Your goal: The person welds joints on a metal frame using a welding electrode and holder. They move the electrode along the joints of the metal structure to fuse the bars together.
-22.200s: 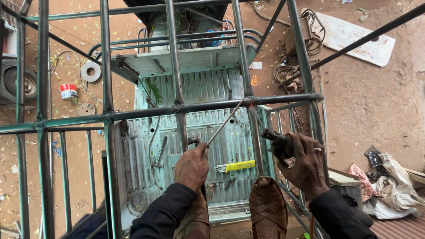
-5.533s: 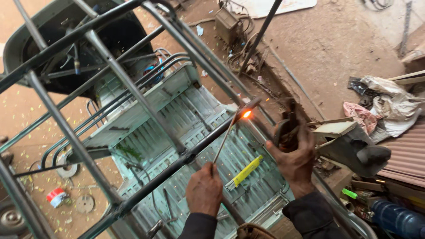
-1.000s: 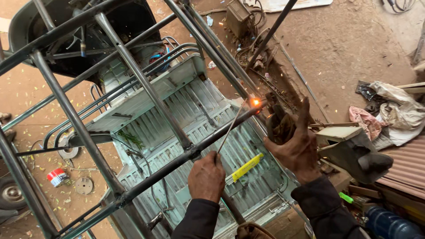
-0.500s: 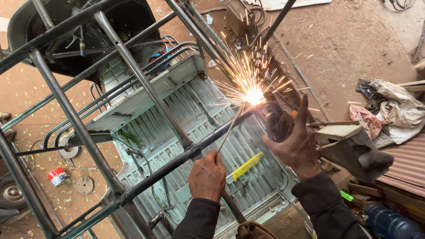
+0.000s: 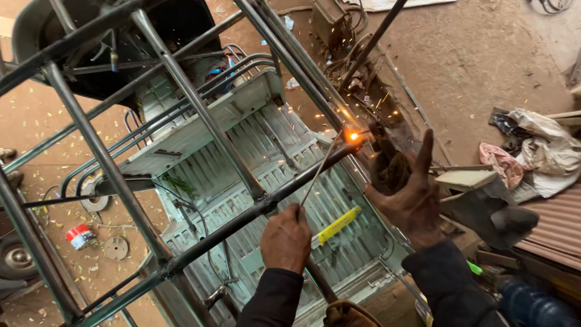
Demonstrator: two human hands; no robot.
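The left hand is closed in a pinch on the near end of a thin welding rod, fingers together around it just above the dark crossbar of the metal frame. From that hand the rod runs up and to the right, and its far tip sits at a small orange glow where the crossbar meets a slanting upright tube. The right hand is beside the glow, wrapped around a dark electrode holder, with the forefinger standing straight up and the other fingers curled on the holder; the clamp's own jaws are too dark to read.

The rod looks light and springy, likely to whip or bend if held only at its end, and the part near the glow will be hot, so the cool near end, where the pinch is, seems the sound place to hold it. The frame tubes look stiff and heavy.

Below the frame lies a ribbed grey vehicle bed with a yellow strip on it. On the dirt floor at the left are a red can and a round disc; at the right is a heap of rags
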